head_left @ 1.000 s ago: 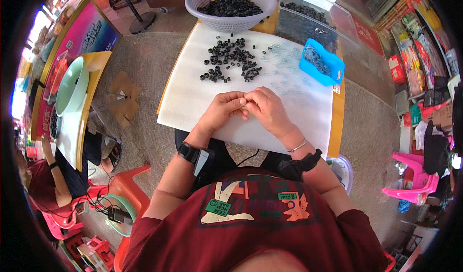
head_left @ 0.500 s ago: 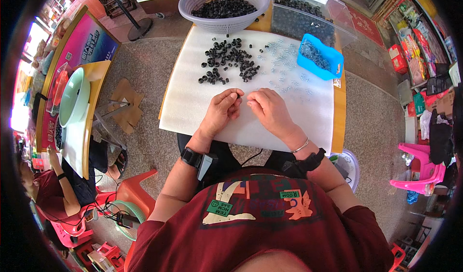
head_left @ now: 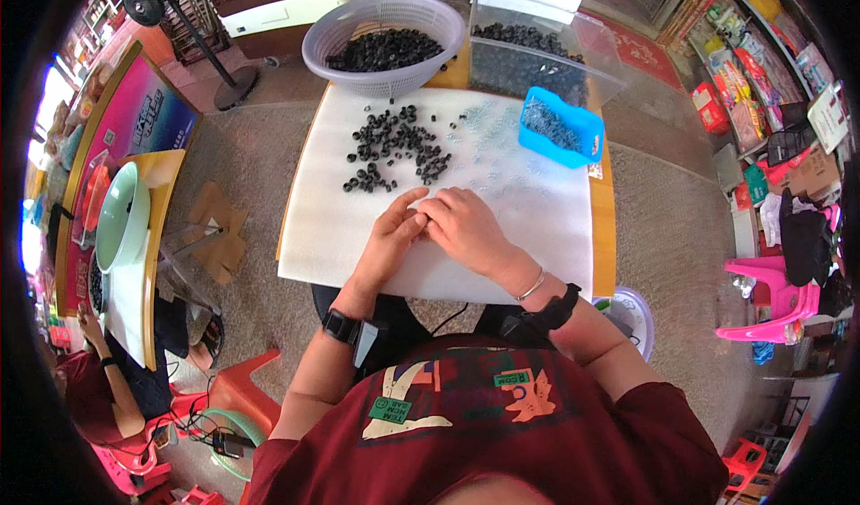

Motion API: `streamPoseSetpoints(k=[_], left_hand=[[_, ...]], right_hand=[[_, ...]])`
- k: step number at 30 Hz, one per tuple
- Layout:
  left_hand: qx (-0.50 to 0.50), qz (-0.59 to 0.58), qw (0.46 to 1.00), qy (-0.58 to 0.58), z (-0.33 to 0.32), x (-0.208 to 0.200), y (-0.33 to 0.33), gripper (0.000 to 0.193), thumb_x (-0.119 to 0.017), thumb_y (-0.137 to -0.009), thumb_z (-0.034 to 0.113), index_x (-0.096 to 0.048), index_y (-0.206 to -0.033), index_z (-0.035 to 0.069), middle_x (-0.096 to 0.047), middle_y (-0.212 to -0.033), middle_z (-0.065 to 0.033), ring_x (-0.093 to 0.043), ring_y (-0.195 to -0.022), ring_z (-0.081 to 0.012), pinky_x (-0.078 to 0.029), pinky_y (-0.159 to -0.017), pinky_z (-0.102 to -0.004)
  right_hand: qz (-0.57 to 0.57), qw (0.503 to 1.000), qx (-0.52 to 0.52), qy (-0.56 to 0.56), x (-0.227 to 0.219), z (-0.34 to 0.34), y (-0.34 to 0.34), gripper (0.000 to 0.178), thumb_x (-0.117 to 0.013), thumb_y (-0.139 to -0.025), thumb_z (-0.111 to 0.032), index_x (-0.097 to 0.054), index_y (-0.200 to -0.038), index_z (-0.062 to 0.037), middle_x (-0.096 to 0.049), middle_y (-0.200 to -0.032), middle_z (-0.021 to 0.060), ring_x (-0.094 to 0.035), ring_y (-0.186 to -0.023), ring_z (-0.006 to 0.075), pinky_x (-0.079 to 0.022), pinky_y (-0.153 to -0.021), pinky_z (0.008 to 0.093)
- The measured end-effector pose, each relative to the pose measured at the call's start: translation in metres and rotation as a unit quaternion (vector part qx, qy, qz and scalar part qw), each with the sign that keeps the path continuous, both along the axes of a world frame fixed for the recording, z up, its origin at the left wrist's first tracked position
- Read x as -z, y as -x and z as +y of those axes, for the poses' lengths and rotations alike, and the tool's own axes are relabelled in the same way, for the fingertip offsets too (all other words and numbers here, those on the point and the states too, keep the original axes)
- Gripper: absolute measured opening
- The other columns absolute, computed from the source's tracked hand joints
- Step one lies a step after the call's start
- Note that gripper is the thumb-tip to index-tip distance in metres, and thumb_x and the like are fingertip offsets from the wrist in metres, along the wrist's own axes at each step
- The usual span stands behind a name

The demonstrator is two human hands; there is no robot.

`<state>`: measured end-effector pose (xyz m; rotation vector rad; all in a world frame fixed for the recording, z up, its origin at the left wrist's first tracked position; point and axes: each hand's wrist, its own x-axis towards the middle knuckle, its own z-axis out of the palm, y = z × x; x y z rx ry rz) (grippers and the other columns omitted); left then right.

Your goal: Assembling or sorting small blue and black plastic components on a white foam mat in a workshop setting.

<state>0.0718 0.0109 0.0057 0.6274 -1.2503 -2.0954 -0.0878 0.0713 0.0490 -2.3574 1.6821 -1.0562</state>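
My left hand (head_left: 391, 236) and my right hand (head_left: 466, 231) meet over the near part of a white foam sheet (head_left: 340, 245). A small black round piece, mostly hidden, is pinched in the left fingers. The right fingers close against it from the other side; whatever they hold is too small to make out. Just beyond the hands lies a loose spread of small black ring-like pieces (head_left: 392, 139). To their right, tiny clear bluish pieces (head_left: 488, 138) are scattered. A blue plastic box (head_left: 578, 153) with more of these sits at the sheet's right side.
Behind the sheet stand a grey plastic basket (head_left: 315, 57) of black pieces and a clear bin (head_left: 605, 43) holding more. The wooden table edge (head_left: 603, 236) shows at right. Off to the left, another person (head_left: 112, 388) sits by a table with a green basin (head_left: 124, 218).
My right hand has come against the left, and the fingers now overlap around the black piece. The whole view has shifted, so the table sits lower and further left.
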Motion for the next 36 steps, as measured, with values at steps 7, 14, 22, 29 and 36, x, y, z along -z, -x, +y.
streamPoseSetpoints(k=[7, 14, 22, 29, 36], left_hand=[[0.006, 0.072, 0.996, -0.046, -0.002, -0.006, 0.0, 0.042, -0.048, -0.099, 0.014, -0.04, -0.136, -0.004, -0.062, -0.1, -0.0148, -0.06, -0.089, -0.0198, -0.051, -0.086, -0.0362], [0.015, 0.107, 0.99, -0.088, -0.005, -0.008, -0.004, 0.034, -0.046, -0.099, 0.01, -0.046, -0.13, -0.004, -0.062, -0.1, -0.0133, -0.06, -0.086, -0.0178, -0.052, -0.085, -0.035], [0.032, 0.07, 0.992, -0.098, -0.004, -0.007, -0.01, 0.025, -0.049, -0.099, 0.013, -0.054, -0.119, -0.002, -0.062, -0.097, -0.0091, -0.061, -0.083, -0.0153, -0.052, -0.082, -0.0317], [0.098, 0.039, 0.994, -0.029, -0.007, 0.001, -0.014, 0.017, -0.054, -0.097, 0.014, -0.06, -0.105, 0.001, -0.063, -0.089, -0.0054, -0.061, -0.078, -0.0119, -0.053, -0.074, -0.0275], [0.07, 0.069, 0.994, -0.045, -0.007, 0.0, -0.013, 0.017, -0.053, -0.098, 0.015, -0.06, -0.105, 0.001, -0.062, -0.09, -0.0054, -0.06, -0.077, -0.0115, -0.053, -0.075, -0.028]], right_hand=[[-0.186, 0.97, 0.059, -0.147, -0.025, -0.019, 0.041, 0.013, -0.06, -0.083, -0.011, -0.06, -0.094, -0.0043, -0.065, -0.08, 0.0155, -0.065, -0.074, 0.0287, -0.05, -0.067, 0.0413], [-0.315, 0.916, 0.244, 0.037, -0.075, -0.13, 0.175, 0.043, -0.065, -0.083, -0.008, -0.054, -0.123, 0.0019, -0.067, -0.087, 0.0056, -0.057, -0.069, 0.0101, -0.048, -0.063, 0.0253], [-0.25, 0.954, 0.078, -0.146, -0.023, -0.095, 0.076, 0.017, -0.062, -0.085, -0.011, -0.066, -0.099, -0.002, -0.067, -0.079, 0.0052, -0.059, -0.07, 0.0116, -0.048, -0.065, 0.0268], [-0.132, 0.977, -0.06, -0.156, -0.001, -0.101, -0.007, 0.013, -0.062, -0.081, -0.008, -0.065, -0.092, -0.0023, -0.065, -0.084, 0.0135, -0.063, -0.077, 0.0285, -0.05, -0.07, 0.0377], [-0.031, 0.984, -0.1, -0.141, 0.017, -0.126, -0.022, 0.013, -0.062, -0.077, -0.006, -0.064, -0.089, -0.0026, -0.061, -0.081, 0.0134, -0.06, -0.08, 0.0312, -0.048, -0.071, 0.0421]])
